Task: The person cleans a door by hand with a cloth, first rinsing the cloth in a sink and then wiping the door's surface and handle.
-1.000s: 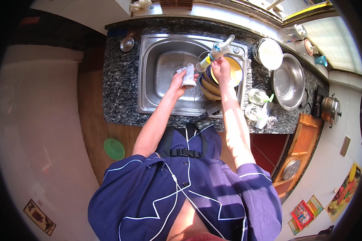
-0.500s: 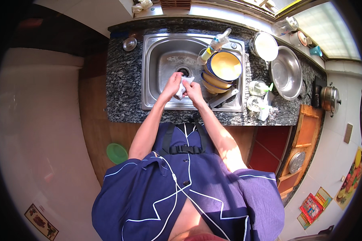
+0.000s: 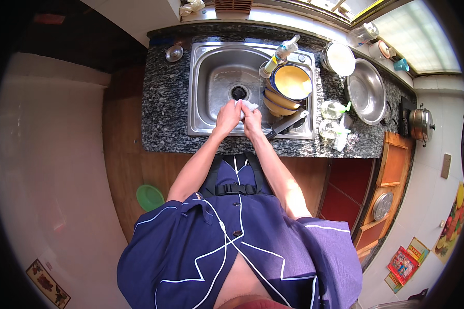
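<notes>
A white cloth (image 3: 250, 105) is bunched between my two hands over the near part of the steel sink (image 3: 211, 77). My left hand (image 3: 229, 117) is closed on its left side, and my right hand (image 3: 252, 122) grips it from the right. Most of the cloth is hidden by my fingers. Just beyond my hands lies the dark drain opening (image 3: 238, 92). To the right of my right hand, a cleaver-like tool with a dark grey blade or handle (image 3: 281, 125) leans by the stacked yellow enamel bowls (image 3: 292, 82).
A faucet with a clear plastic attachment (image 3: 279, 55) reaches over the bowls. Spray bottles (image 3: 331, 109), a large steel basin (image 3: 366, 92) and a white-topped pot (image 3: 340, 58) stand on the right counter. A metal sink strainer (image 3: 174, 53) lies at left. A green basin (image 3: 150, 197) rests below.
Both hands have drawn closer together around the cloth, which is now more tightly bunched. The drain shows more fully beyond them. The view has shifted slightly.
</notes>
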`<state>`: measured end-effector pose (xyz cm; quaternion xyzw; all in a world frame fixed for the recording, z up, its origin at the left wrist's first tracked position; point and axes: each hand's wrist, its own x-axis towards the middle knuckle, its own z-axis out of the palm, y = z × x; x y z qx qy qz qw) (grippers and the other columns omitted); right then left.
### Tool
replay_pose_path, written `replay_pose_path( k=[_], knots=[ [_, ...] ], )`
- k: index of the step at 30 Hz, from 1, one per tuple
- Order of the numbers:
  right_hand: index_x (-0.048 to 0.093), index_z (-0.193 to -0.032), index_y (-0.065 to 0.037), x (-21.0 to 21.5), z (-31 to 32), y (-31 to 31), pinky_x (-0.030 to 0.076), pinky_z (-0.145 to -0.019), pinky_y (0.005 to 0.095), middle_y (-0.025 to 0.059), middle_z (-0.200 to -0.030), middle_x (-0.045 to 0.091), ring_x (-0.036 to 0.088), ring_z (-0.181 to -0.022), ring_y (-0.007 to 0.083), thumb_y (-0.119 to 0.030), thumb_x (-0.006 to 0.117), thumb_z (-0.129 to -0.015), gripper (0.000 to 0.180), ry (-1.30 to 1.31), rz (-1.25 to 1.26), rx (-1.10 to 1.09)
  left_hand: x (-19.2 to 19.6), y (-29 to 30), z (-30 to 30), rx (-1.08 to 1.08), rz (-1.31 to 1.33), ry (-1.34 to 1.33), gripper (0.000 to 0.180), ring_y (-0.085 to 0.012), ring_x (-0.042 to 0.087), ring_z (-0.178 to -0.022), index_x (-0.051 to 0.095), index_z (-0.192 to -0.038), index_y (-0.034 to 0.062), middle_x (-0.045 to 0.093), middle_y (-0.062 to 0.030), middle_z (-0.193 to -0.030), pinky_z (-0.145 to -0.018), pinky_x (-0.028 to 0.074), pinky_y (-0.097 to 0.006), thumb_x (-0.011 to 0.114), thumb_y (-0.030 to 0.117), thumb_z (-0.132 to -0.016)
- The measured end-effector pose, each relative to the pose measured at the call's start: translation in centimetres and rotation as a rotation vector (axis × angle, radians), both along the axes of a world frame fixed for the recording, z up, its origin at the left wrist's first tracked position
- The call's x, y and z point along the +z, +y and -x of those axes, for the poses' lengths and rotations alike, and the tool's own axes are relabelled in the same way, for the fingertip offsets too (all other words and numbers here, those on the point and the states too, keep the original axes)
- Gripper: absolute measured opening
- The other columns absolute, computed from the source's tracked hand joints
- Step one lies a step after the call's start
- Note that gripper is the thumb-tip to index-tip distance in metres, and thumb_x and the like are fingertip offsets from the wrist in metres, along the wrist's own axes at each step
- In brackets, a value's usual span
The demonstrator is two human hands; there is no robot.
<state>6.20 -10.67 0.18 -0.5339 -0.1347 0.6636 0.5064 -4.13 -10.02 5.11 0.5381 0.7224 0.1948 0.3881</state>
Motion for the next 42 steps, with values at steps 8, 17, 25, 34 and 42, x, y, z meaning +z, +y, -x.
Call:
replay_pose_path(
  k=[8,17,25,34,42],
  knots=[
    [0.064,-0.109,-0.002,1.5,0.1,0.3,0.052,-0.077,0.0375,0.0122,-0.092,0.073,0.068,-0.085,0.0204,-0.023,0.061,-0.097,0.024,-0.760,-0.188,0.168,-0.1,1.0,0.1,-0.160,-0.088,0.055,0.047,-0.0498,0.064,-0.087,0.068,-0.095,0.0004,0.067,-0.0296,-0.088,-0.079,0.049,-0.059,0.042,0.038,-0.103],
    [0.062,-0.110,-0.002,-0.3,1.3,-1.1,0.054,-0.075,0.0396,0.0143,-0.090,0.071,0.069,-0.082,0.0236,-0.021,0.062,-0.096,0.023,-0.888,-0.157,0.192,-1.2,0.8,2.3,-0.206,-0.028,-0.031,0.043,-0.0482,0.064,-0.092,0.071,-0.095,0.0018,0.067,-0.0293,-0.089,-0.081,0.051,-0.055,0.049,0.038,-0.099],
    [0.060,-0.113,0.000,0.1,1.2,-4.8,0.050,-0.079,0.0292,0.0074,-0.101,0.067,0.061,-0.089,0.0141,-0.010,0.069,-0.092,0.026,-0.344,0.015,-0.078,-3.8,-2.9,6.4,-0.164,0.210,-0.501,0.052,-0.0170,0.069,-0.078,0.068,-0.103,-0.0065,0.071,-0.0162,-0.082,-0.063,0.054,-0.031,0.075,0.042,-0.085],
    [0.060,-0.116,-0.004,2.8,3.1,-6.8,0.052,-0.071,0.0264,0.0038,-0.101,0.067,0.064,-0.086,0.0123,-0.013,0.076,-0.087,0.034,-0.126,0.006,0.094,-3.2,-8.1,9.1,-0.087,0.020,-0.447,0.043,-0.0208,0.069,-0.083,0.067,-0.106,-0.0056,0.072,-0.0168,-0.093,-0.074,0.053,-0.035,0.078,0.028,-0.081],
    [0.062,-0.115,0.001,0.8,10.1,-11.1,0.054,-0.076,0.0298,0.0080,-0.104,0.070,0.066,-0.088,0.0149,-0.010,0.075,-0.088,0.032,-0.109,-0.131,0.316,-0.6,-17.4,10.7,0.427,-0.227,-0.383,0.032,-0.0089,0.063,-0.079,0.067,-0.102,-0.0031,0.071,-0.0069,-0.090,-0.068,0.051,-0.026,0.078,0.023,-0.086]
  ],
)
